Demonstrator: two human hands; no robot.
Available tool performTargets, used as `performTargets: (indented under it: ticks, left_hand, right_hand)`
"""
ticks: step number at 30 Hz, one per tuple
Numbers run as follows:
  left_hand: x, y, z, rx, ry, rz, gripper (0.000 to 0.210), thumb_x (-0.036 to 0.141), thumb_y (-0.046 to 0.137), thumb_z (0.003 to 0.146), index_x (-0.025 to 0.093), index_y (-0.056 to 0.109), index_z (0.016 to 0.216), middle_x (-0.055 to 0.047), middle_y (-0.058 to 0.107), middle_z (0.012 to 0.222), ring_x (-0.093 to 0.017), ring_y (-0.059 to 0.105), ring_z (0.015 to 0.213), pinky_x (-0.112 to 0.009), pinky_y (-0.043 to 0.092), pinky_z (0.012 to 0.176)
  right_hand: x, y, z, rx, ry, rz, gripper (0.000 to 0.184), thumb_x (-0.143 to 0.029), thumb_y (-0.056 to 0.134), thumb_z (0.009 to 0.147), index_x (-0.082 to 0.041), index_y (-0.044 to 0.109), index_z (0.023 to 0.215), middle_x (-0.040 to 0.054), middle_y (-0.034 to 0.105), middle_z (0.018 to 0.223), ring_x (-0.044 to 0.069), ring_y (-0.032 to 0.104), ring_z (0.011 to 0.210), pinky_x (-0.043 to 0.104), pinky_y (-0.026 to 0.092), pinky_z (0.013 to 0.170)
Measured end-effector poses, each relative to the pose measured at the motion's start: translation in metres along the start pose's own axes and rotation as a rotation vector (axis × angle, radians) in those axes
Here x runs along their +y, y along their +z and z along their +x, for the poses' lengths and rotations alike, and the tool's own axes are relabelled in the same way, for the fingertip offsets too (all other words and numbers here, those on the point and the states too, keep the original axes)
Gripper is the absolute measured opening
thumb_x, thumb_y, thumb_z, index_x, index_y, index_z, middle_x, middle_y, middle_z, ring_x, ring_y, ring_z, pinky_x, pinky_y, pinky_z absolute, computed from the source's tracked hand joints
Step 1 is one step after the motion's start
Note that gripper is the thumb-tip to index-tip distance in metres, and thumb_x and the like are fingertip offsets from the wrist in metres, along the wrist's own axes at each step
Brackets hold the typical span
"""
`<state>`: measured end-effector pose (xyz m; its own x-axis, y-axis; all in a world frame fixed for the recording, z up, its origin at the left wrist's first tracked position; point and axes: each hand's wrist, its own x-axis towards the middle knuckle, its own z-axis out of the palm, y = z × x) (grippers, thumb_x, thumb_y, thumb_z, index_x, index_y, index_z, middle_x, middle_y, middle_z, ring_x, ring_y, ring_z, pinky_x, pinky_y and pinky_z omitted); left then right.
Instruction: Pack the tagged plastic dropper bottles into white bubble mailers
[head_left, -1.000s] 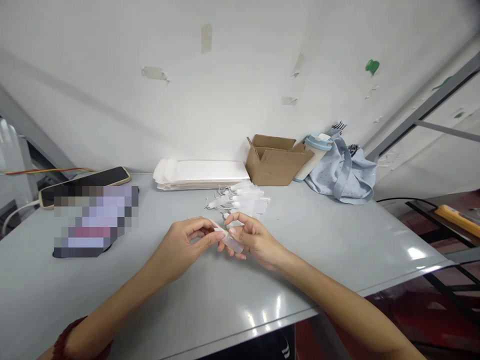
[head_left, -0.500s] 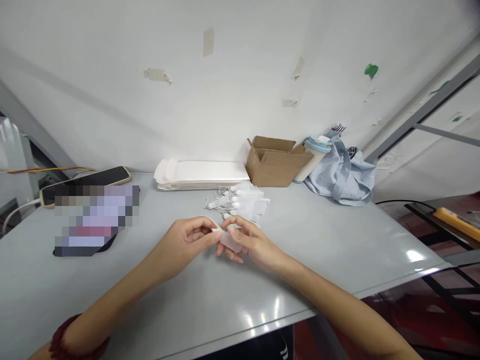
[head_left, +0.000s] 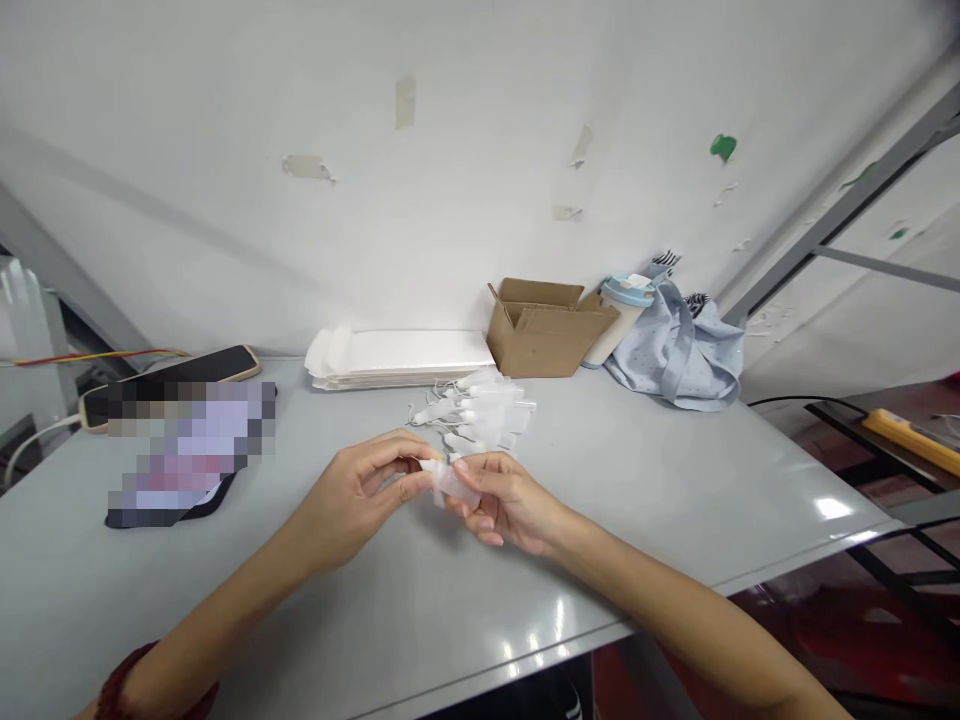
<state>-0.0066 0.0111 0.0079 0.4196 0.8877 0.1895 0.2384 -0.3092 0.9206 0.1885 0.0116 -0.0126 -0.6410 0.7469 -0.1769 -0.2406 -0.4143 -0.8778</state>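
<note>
Both hands meet over the near-middle of the grey table around a small translucent white pouch (head_left: 457, 485). My left hand (head_left: 364, 500) pinches its left end between thumb and fingertips. On the other side, my right hand (head_left: 517, 500) grips the pouch with the thumb on top and fingers curled underneath. Just beyond the hands lies a pile of similar white pouches (head_left: 484, 410) with thin strings trailing to the left. The pouch's right part is partly hidden by my right thumb, and I cannot see any contents.
A stack of flat white boxes (head_left: 412, 352) lies along the wall. Beside it stand an open cardboard box (head_left: 544, 345), a lidded cup (head_left: 619, 315) and a light blue cloth bag (head_left: 671, 350). Two phones lie at left, one (head_left: 244, 362) cabled, the other (head_left: 210, 500) blurred out.
My right hand has turned slightly, and the pouch now lies flatter between the hands. My left hand keeps its pinch. The whole view has shifted a little.
</note>
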Motion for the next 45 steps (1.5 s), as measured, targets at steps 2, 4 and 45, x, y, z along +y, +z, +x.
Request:
performTargets:
  ticks: [2,4,45]
  left_hand:
    - [0.002,-0.001,0.0,-0.006,-0.022,0.02,0.019,0.038,0.057,0.085,0.021,0.066,0.088,-0.002,0.066,0.09,-0.016,0.06,0.085,-0.023,0.05,0.076]
    - [0.002,-0.002,0.0,-0.01,-0.076,0.072,0.025,0.042,0.053,0.087,0.021,0.066,0.083,-0.001,0.065,0.082,-0.016,0.059,0.078,-0.023,0.049,0.07]
    - [-0.009,0.022,-0.012,-0.088,0.226,0.515,0.024,0.028,0.044,0.092,0.019,0.048,0.07,0.003,0.05,0.06,-0.011,0.045,0.053,-0.022,0.036,0.052]
  right_hand:
    - [0.001,0.002,0.0,0.068,-0.116,-0.171,0.034,-0.046,0.058,0.084,-0.014,0.058,0.074,-0.0022,0.053,0.063,0.004,0.038,0.041,0.019,0.03,0.036]
    - [0.003,0.005,-0.001,0.181,-0.241,-0.414,0.029,-0.043,0.056,0.086,-0.015,0.06,0.083,-0.0017,0.056,0.065,0.006,0.042,0.044,0.02,0.034,0.041]
    - [-0.008,0.0,0.001,0.139,0.115,-0.321,0.041,-0.048,0.05,0.088,-0.02,0.038,0.06,-0.0115,0.022,0.043,0.004,0.014,0.039,0.019,0.011,0.037]
